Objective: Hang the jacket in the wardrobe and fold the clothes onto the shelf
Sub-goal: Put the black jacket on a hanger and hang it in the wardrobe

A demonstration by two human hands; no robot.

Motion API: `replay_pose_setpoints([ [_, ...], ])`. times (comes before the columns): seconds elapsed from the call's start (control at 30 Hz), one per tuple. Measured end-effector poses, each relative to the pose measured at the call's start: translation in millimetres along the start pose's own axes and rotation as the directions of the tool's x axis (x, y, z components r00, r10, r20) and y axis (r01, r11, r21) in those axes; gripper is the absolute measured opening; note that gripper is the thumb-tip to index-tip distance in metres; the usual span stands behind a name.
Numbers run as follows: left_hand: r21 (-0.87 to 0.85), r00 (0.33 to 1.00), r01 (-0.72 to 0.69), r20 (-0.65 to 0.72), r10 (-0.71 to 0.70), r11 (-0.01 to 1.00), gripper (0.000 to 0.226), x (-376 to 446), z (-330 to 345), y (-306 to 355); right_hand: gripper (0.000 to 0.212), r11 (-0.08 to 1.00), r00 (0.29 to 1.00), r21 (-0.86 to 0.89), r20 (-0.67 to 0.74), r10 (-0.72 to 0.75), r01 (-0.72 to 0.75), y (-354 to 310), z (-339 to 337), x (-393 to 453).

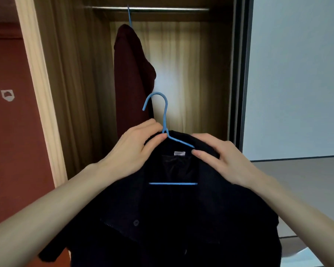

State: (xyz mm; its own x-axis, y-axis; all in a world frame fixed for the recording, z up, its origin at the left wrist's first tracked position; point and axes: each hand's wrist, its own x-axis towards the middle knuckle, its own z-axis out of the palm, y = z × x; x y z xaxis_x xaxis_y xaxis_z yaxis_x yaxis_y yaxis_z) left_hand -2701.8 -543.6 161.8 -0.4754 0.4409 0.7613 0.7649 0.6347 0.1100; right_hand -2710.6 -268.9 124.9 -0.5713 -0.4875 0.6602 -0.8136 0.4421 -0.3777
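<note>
Left hand (pixel 132 146) pinches the blue hanger (pixel 165 120) at its neck; right hand (pixel 219 157) grips the black jacket (pixel 172 218) collar, draped before the wardrobe; raised to the rail (pixel 148 9), a shoulder might slip off the thin wire

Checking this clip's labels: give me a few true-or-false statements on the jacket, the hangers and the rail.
1. The black jacket is on a blue hanger. True.
2. That hanger's hook is already over the rail. False: it is well below the rail, held in front of the wardrobe.
3. The left hand pinches the hanger at the base of its hook. True.
4. The right hand hangs free. False: it grips the jacket's collar.
5. The rail is bare. False: a dark red garment hangs from it.
</note>
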Motion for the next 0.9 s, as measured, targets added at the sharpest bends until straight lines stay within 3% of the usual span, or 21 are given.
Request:
replay_pose_setpoints([
  [0.17, -0.252, 0.984, 0.146, -0.064, -0.167, 0.957, 0.017, 6, 16, 8, 0.018, 0.997, 0.997, -0.078, 0.068, 0.025, -0.020, 13, -8, 9],
  [0.27, -0.321, 0.975, 0.210, 0.002, -0.221, 0.923, 0.023, 13, 20, 12, 0.032, 0.996, 0.998, -0.083, 0.066, 0.020, -0.014, 21, -13, 16],
  [0.4, -0.279, 0.963, 0.266, 0.033, -0.267, 0.923, 0.031, 27, 28, 15, 0.049, 0.997, 0.997, -0.062, 0.064, 0.041, -0.037, 36, -17, 28],
  [0.63, -0.236, 0.920, 0.371, -0.039, -0.390, 0.898, 0.046, 45, 24, 1, 0.050, 0.997, 1.000, -0.072, 0.004, 0.006, -0.006, 50, -14, 62],
  [0.9, -0.176, 0.842, 0.464, -0.215, -0.494, 0.868, 0.027, 51, 36, -32, 0.043, 0.924, 0.992, -0.383, -0.122, -0.032, -0.018, 64, 13, 90],
])
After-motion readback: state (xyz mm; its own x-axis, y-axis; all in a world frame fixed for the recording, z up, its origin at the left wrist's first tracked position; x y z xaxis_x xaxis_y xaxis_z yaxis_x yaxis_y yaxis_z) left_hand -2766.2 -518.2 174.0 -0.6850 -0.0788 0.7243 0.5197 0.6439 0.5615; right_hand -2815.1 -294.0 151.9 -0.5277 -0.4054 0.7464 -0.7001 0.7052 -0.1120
